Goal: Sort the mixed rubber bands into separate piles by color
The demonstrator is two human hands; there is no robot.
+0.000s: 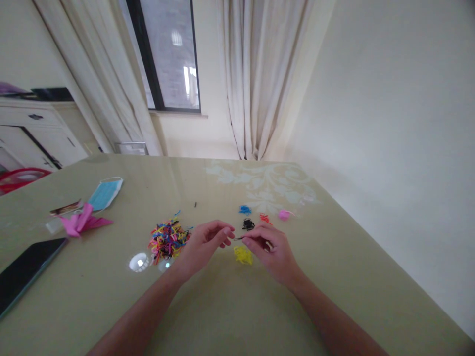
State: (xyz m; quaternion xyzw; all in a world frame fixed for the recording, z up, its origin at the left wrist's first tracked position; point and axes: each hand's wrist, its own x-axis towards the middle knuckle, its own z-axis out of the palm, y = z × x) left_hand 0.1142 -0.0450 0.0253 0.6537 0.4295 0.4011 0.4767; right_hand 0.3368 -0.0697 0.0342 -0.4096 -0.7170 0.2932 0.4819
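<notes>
Dark thin band (238, 239) pinched in right hand (270, 248), between black heap (248, 224) and yellow heap (243, 255); left hand (208, 243) nearby, fingers parted, seemingly empty; blue heap (245, 209), red heap (263, 217), pink clump (284, 214) apparently separated by colour; larger mixed pile (167, 238) apparently left unsorted

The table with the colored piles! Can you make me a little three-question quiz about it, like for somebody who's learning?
1. True or false: the yellow pile is nearer to the camera than the blue pile.
2. Pick one. The right hand is holding: A) a phone; B) a small dark strip; C) a curtain.
3. Fill in the gap: the face mask lies to the ____ of the mixed pile in the picture.

Key: 1 true; 2 B; 3 left.
</notes>
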